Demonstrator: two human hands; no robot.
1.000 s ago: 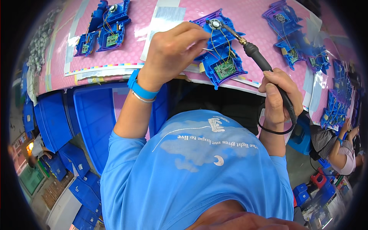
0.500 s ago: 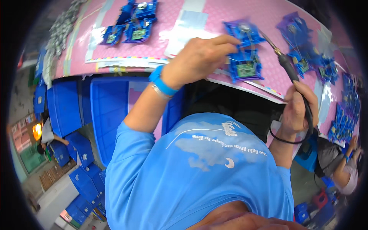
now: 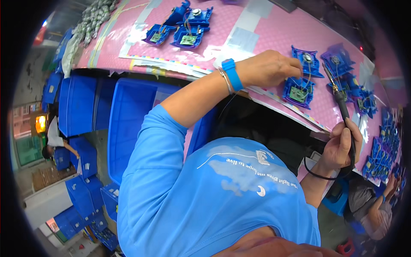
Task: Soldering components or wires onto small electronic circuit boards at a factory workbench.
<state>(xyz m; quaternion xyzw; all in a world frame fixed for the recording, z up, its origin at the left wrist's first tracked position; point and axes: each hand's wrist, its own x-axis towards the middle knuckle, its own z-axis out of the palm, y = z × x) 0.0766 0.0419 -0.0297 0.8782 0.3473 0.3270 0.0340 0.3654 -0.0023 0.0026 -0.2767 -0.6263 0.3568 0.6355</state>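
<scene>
Head view, looking down past the blue-shirted chest to a pink patterned tabletop (image 3: 274, 30). The left hand (image 3: 267, 68) reaches across and presses its fingers (image 3: 295, 64) onto the upper edge of a blue moulded plastic housing with a small green circuit board and thin wires inside (image 3: 299, 88), which lies flat on the tabletop just beyond the near edge; the fingers are curled narrow and pin the part rather than lift it. The right hand (image 3: 340, 147) is wrapped closed around the dark handle of a slim soldering iron with a black cord (image 3: 342, 107), held upright-tilted, its metal tip pointing up and away toward the housing — the tip stands just beside the part's right edge, apparently not yet touching, though the fisheye bend makes this hard to judge. To work this step well, the left fingers should keep the housing steady and stay clear of the board, while the iron's tip is brought down onto the joint in a short, controlled stroke. More blue housings (image 3: 182, 32) lie further back on the tabletop, and blue plastic bins (image 3: 128, 124) stand below.
</scene>
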